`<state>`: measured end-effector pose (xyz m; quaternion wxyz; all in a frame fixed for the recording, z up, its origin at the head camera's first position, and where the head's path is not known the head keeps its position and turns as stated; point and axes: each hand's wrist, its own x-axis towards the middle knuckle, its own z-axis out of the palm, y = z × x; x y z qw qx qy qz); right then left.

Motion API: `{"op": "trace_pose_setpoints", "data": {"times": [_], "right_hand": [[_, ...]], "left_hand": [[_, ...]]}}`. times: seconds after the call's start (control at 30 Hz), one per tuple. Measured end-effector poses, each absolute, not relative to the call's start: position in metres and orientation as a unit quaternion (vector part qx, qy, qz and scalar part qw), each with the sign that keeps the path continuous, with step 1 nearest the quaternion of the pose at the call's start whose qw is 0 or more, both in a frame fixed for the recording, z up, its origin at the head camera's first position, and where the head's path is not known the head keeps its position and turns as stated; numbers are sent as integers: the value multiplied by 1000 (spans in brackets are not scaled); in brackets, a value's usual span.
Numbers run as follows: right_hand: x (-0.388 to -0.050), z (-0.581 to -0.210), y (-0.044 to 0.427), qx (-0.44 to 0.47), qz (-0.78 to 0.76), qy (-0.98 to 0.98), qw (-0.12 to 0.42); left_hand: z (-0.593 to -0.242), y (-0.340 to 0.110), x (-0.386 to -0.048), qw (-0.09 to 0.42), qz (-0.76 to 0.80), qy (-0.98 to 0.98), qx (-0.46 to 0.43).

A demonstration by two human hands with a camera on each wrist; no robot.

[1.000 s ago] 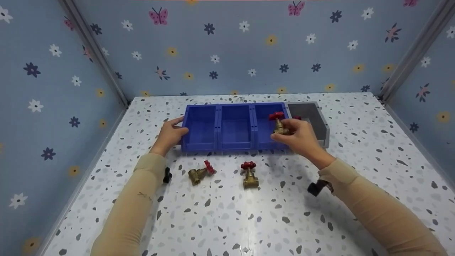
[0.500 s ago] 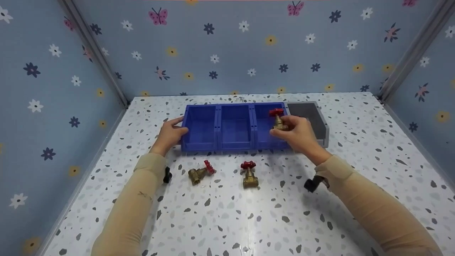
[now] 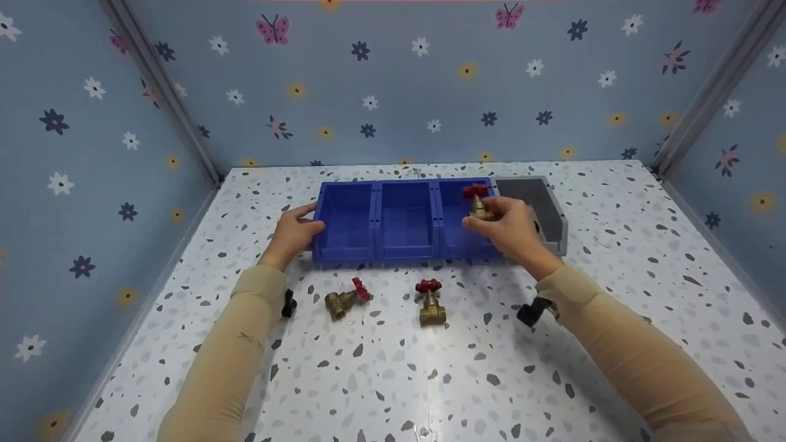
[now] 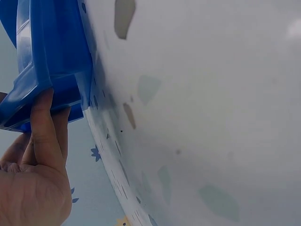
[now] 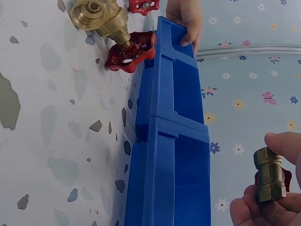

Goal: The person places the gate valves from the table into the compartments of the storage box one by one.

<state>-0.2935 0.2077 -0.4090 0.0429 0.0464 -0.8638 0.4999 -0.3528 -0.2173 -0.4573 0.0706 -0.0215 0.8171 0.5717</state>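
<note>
Three blue bins (image 3: 407, 224) and a grey bin (image 3: 556, 245) stand joined in a row. My left hand (image 3: 291, 234) grips the outer left wall of the leftmost blue bin, thumb at its rim; the left wrist view shows the fingers (image 4: 44, 136) against the blue plastic (image 4: 61, 42). Above the third blue bin, my right hand (image 3: 514, 230) pinches a brass valve (image 3: 479, 209) with a red handwheel, upright in the head view. In the right wrist view its brass body (image 5: 270, 175) lies between thumb and fingers. Part of the grey bin's inside is hidden behind the right hand.
On the speckled table (image 3: 381, 380), in front of the bins, lie two more brass valves with red handwheels, one at the left (image 3: 344, 302) and one near the middle (image 3: 432, 309). Flower-patterned walls (image 3: 405, 80) stand behind and at both sides.
My right hand, holding the valve, has moved slightly left and away from me, from near the border of the grey bin. The left hand and the bins have stayed in place.
</note>
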Motion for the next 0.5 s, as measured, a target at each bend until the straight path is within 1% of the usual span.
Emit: {"op": "trace_pose_setpoints", "data": {"times": [0.2,0.5], "right_hand": [[-298,-411,206,55,493,-867,50],[-302,-413,197,39,505,-861,51]], "left_hand": [[-457,-217,-352,67,577,814,-9],[-457,-216,-352,67,577,814,-17]]}}
